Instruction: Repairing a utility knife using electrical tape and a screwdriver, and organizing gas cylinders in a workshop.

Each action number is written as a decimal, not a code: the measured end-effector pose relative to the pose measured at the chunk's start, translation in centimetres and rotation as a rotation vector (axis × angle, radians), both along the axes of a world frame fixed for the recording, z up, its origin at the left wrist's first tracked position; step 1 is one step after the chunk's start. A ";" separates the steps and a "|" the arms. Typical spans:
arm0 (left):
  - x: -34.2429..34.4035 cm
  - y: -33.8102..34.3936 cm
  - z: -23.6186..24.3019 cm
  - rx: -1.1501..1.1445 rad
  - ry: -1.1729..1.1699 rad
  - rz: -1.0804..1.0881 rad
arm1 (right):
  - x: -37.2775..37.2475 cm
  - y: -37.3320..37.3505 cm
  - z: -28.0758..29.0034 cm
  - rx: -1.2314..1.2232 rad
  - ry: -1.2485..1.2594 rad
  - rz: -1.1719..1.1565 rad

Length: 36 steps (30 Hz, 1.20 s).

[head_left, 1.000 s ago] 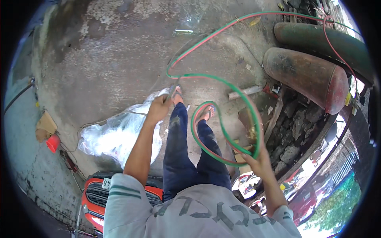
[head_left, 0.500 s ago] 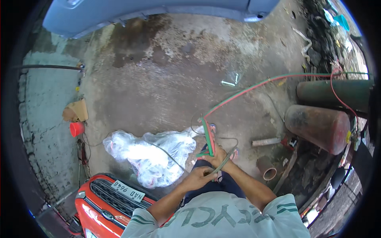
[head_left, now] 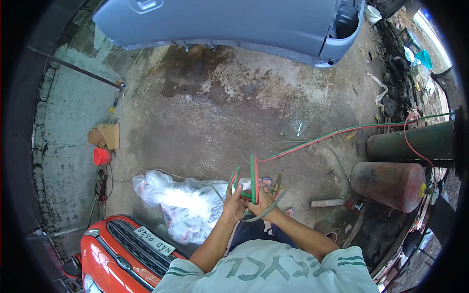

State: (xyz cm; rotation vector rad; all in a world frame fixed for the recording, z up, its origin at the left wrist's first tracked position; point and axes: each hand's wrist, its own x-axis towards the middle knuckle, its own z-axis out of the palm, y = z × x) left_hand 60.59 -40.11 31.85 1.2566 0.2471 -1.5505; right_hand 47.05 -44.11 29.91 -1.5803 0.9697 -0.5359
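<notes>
My left hand (head_left: 233,206) is closed on a loop of green-and-red twin hose (head_left: 253,171), just left of my right hand. My right hand (head_left: 263,202) grips the bunched hose loops along with a grey line. A brass torch fitting (head_left: 277,187) hangs beside my right hand. The hose runs from my hands rightward across the concrete floor (head_left: 210,122) to two cylinders, one green (head_left: 410,141) and one rusty red (head_left: 386,185). Crumpled clear plastic sheeting (head_left: 185,205) lies below and left of my hands, by my feet.
A grey-blue vehicle body panel (head_left: 220,22) lies at the top. A red car front (head_left: 107,254) is at lower left. A red bucket (head_left: 101,156) and cardboard (head_left: 108,135) sit along the left wall. A pipe (head_left: 327,202), rubble and a teal bucket (head_left: 424,59) line the right side.
My hands have come together, and the wide hose loop is gathered into short loops between them. The view has shifted toward the blue panel, with the left hand now higher than half a second ago.
</notes>
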 end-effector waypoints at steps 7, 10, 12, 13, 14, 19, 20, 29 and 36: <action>-1.1 -5.3 0.2 -0.004 -0.352 -0.316 | -0.5 1.3 -1.5 0.034 0.258 0.099; -1.0 -5.5 -0.1 -0.089 -0.616 -0.368 | -0.3 2.1 1.3 -0.341 0.313 0.065; 0.8 -5.9 -0.3 -0.220 -0.876 -0.439 | -0.6 3.0 3.3 -0.458 0.384 0.118; 2.0 -6.3 0.1 -0.260 -0.988 -0.555 | -0.8 4.6 2.8 -0.454 0.400 0.092; 2.6 -7.0 1.1 -0.253 -1.074 -0.584 | -1.1 6.6 1.6 -0.349 0.395 0.217; 6.7 -10.8 9.9 -0.349 -1.366 -0.646 | -4.0 6.9 0.7 0.248 0.512 0.773; 6.8 -11.2 12.5 -0.389 -1.360 -0.622 | -4.9 6.3 1.3 0.258 0.471 0.748; 1.4 -12.0 24.7 -0.785 -1.467 -0.704 | -8.1 -4.0 18.1 0.318 -0.376 -0.169; -8.5 -12.5 23.4 -1.114 -1.493 -1.051 | -6.3 -3.7 21.6 0.168 -0.465 -0.510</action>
